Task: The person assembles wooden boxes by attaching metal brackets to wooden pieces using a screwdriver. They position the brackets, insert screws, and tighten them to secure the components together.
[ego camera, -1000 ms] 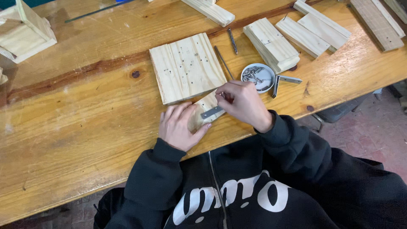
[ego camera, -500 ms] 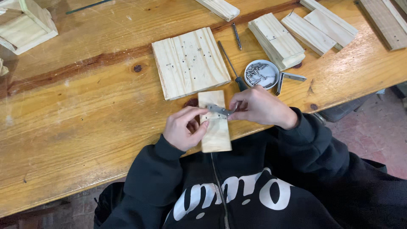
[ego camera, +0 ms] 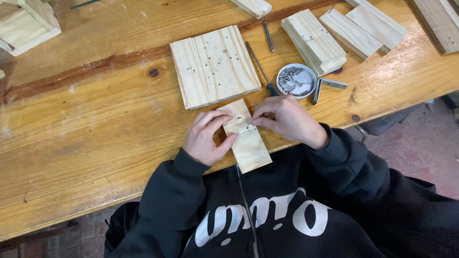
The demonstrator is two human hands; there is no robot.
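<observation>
Since half a second earlier, both hands had closed in on the small pine board at the workbench edge. Left hand pinched its side; right hand apparently pressed something hidden. Steadying flat mattered.
</observation>
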